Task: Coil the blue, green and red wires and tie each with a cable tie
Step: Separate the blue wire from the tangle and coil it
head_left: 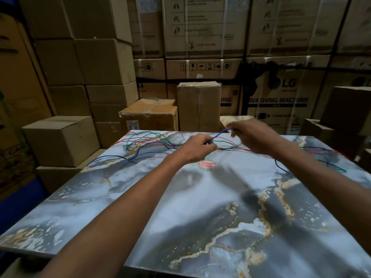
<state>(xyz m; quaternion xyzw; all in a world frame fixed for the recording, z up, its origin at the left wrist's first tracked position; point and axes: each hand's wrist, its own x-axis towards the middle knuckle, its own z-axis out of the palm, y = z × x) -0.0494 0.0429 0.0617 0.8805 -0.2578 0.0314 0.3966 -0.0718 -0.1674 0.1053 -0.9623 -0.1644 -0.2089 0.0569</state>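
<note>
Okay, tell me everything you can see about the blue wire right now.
The blue wire is a thin, flexible strand with blue insulation, uncoiled and untied. A short stretch is lifted off the marble-patterned table, held taut between the left hand and the right hand, each pinching it. From there it trails loosely over the table: curves lie at far left, tangled with the green wire and red wire, and more loops at far right. Its ends are not clearly visible.
</note>
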